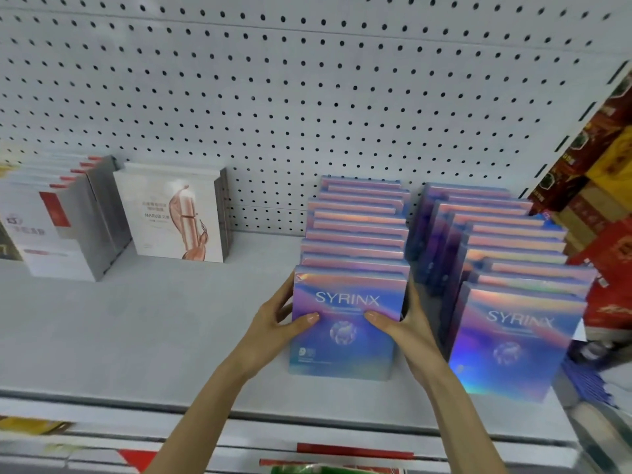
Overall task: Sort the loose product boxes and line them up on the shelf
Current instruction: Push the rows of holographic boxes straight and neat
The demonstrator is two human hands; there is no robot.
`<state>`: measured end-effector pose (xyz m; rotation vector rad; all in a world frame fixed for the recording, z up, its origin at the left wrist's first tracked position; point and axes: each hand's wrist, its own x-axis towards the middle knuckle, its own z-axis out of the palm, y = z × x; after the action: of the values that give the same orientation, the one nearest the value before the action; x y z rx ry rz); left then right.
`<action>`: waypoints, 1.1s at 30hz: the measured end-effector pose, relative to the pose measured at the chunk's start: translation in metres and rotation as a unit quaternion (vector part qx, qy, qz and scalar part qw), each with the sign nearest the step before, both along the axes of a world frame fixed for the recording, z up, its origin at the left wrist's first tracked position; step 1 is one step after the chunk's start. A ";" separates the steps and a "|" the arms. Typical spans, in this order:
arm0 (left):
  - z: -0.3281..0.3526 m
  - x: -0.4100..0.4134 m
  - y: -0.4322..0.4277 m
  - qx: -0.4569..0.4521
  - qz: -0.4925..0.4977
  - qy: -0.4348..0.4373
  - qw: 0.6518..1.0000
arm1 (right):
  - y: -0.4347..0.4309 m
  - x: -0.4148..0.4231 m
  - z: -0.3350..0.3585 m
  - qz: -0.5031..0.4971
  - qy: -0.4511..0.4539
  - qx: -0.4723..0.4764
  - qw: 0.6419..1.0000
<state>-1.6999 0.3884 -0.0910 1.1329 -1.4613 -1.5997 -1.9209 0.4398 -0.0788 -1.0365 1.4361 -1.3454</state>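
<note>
At the bottom edge, a blurred strip of red and green packaging [335, 468] sits on a lower tier. Two bare forearms rise past it onto the pale grey shelf [154, 336].

The left hand [273, 323] and right hand [407, 323] clamp the frontmost holographic blue-and-pink SYRINX carton [345, 336] from either side. The thumbs are pressed on its face and the fingers curl round its side edges. That carton stands upright at the head of the left SYRINX row [355, 230], near the shelf's front lip.

Just beside it, the right SYRINX row [496, 230] stands staggered, its cartons stepped sideways rather than flush. The right wrist passes close to that row's front carton [506, 340], so a careless nudge could probably tip it. The glossy wrap looks slick, and squaring the held carton too hard may skew those behind it.

No bin or tray shows, so the shelf itself holds everything. Further left stand white cartons printed with a copper figure [174, 213], then white-and-red cartons [51, 227]. Red and yellow cartons [602, 172] crowd the neighbouring bay, and a white pegboard [273, 97] backs it all.
</note>
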 end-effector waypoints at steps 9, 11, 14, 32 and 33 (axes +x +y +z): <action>0.002 0.009 -0.002 0.011 0.020 0.011 1.000 | -0.007 0.012 -0.012 0.033 -0.046 0.015 0.998; 0.002 0.010 -0.002 0.016 0.012 0.013 1.000 | -0.006 0.012 -0.011 0.041 -0.045 0.014 0.998; 0.007 0.010 -0.004 0.018 -0.006 0.017 1.000 | -0.002 0.013 0.000 0.047 -0.034 0.005 0.998; 0.097 -0.029 -0.106 -0.013 -0.040 -0.034 0.999 | -0.105 -0.021 0.074 -0.058 0.070 0.040 0.995; 0.097 -0.033 -0.110 -0.007 -0.036 -0.031 0.999 | -0.112 -0.022 0.073 -0.060 0.066 0.038 0.995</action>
<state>-1.7333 0.2784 0.0059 1.1431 -1.5678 -1.6131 -1.9433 0.3279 -0.0058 -1.0183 1.6592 -1.3155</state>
